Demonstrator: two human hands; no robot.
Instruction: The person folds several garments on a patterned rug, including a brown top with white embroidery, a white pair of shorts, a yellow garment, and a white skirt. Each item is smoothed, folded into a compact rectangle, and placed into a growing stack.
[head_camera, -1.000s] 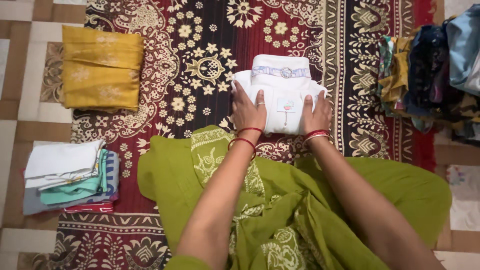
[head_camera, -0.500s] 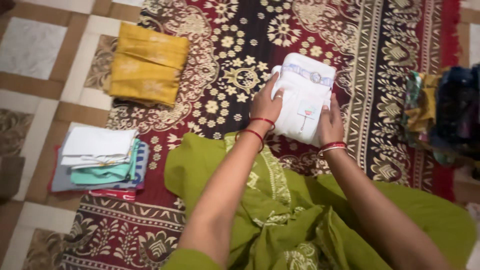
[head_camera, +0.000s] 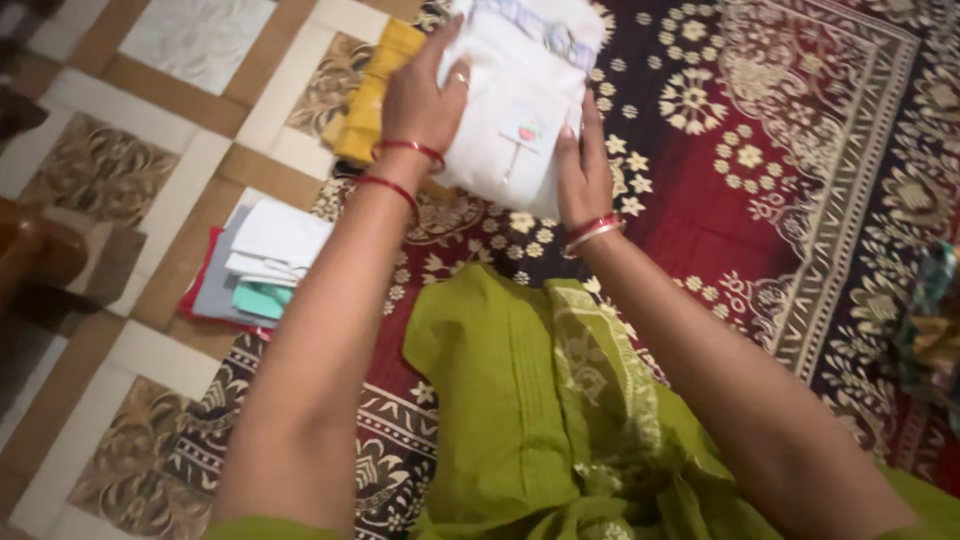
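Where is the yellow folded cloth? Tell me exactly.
In the head view the yellow folded cloth lies at upper left on the rug's edge, partly hidden behind the left hand and the white folded garment.

A home floor, plainly: patterned tiles (head_camera: 130, 190) at 9 o'clock, a red floral rug (head_camera: 800, 180) spread toward 2 o'clock, folded clothes (head_camera: 255, 265) stacked at the rug's edge.

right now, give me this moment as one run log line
left hand: on folded white garment | right hand: on its other side | yellow folded cloth: under its left edge | folded stack: on floor beside patterned rug
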